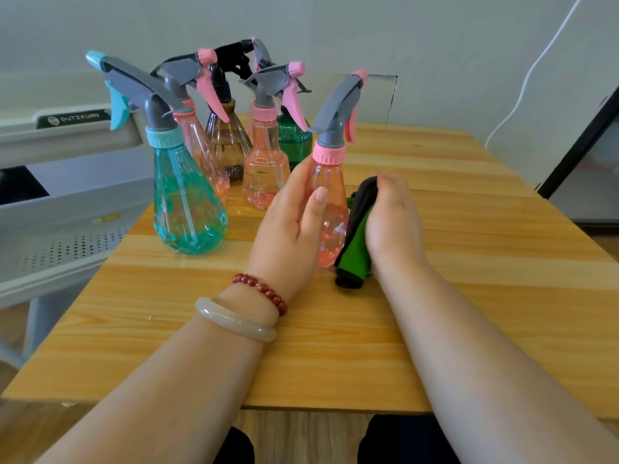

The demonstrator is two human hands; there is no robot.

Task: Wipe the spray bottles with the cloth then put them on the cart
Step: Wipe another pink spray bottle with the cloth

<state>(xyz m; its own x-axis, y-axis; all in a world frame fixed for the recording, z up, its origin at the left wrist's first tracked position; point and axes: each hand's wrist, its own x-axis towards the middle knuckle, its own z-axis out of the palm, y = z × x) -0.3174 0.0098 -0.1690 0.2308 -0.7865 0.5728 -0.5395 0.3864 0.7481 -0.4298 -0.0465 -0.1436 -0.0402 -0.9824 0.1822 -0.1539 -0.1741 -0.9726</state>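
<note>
Now the left hand (288, 226) wraps the pink bottle (330, 182), upright mid-table (469, 262); the right hand (392, 216) clutches the cloth (355, 242) against its 3 o'clock side. Other bottles (264, 169) cluster at 11, cart (67, 202) at 9.

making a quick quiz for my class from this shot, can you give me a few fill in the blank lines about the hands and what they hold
1. The left hand grips the ____ spray bottle that is nearest the camera.
2. The right hand holds a black and ____ cloth against that bottle.
3. The left wrist bears a pale bangle and a string of ____ beads.

Missing words: pink; green; red
</note>
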